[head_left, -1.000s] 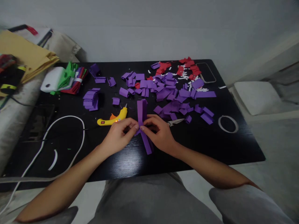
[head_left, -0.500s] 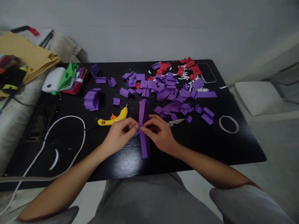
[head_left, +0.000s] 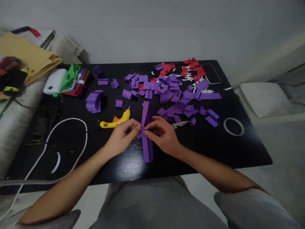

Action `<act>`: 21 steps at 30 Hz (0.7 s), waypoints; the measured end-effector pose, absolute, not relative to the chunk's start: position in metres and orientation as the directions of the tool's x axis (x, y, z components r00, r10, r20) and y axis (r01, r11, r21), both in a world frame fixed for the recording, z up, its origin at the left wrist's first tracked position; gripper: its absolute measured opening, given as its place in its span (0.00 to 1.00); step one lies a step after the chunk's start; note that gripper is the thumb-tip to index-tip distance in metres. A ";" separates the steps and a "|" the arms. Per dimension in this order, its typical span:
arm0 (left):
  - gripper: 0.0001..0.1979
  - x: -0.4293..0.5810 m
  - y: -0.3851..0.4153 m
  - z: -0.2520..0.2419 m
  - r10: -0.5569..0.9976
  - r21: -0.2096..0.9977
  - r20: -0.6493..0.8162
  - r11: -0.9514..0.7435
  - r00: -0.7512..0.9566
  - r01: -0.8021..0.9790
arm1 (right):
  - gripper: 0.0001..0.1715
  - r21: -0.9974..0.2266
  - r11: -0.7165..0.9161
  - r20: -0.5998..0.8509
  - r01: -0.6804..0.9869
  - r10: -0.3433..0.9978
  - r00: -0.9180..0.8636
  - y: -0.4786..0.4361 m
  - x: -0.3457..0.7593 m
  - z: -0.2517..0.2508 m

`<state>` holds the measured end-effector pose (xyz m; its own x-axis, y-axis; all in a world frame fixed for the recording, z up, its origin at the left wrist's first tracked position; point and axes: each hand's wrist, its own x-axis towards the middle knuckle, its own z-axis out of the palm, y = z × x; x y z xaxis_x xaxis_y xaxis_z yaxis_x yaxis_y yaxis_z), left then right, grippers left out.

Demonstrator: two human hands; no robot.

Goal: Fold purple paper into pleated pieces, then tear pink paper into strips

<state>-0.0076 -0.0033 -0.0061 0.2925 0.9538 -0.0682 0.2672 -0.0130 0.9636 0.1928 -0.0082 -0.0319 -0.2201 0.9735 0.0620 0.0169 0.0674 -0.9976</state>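
A long folded purple paper strip [head_left: 148, 148] stands lengthwise before me, its creased side facing me. My left hand [head_left: 121, 135] is closed in a pinch at the strip's left edge, where a small purple paper piece [head_left: 139, 135] pokes out beneath the fingertips. From the other side, my right hand [head_left: 164, 135] pinches the strip near its middle with thumb and forefinger. Just beyond my left hand lies a yellow glue gun [head_left: 119, 121], nozzle pointing away. Scissor blades [head_left: 180, 124] show past my right hand; their handles are hidden.
Folded purple pieces [head_left: 175, 85] and red pieces [head_left: 168, 68] spread across the back of the black table [head_left: 202, 152]. A curved purple stack [head_left: 94, 101] sits left. A white cable [head_left: 85, 136] loops at the left; a tape ring [head_left: 233, 126] lies right.
The purple strip has turned slightly between my fingers, so its lower end shows wider. Both hands have barely moved and keep their pinch.
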 end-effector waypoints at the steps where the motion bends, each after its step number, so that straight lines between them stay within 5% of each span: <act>1: 0.13 -0.007 -0.003 -0.006 0.955 0.965 -0.069 -0.010 0.290 0.261 | 0.07 -0.998 0.056 0.051 0.019 0.974 -0.220 -0.008 0.193 -0.032; 15: 0.09 -0.003 -0.010 -0.015 0.976 0.977 0.023 -0.068 0.215 0.204 | 0.02 -0.993 0.087 0.073 0.074 0.982 -0.175 -0.006 0.191 -0.033; 21: 0.07 -0.003 -0.010 -0.017 0.982 0.986 -0.009 -0.023 0.187 0.168 | 0.07 -0.995 0.092 0.086 0.028 0.980 -0.181 -0.007 0.191 -0.035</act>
<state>-0.0032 -0.0097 -0.0170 0.1871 0.9823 -0.0094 0.1681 -0.0226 0.9855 0.1915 -0.0075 -0.0346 -0.1810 0.9797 0.0858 0.0282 0.0923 -0.9953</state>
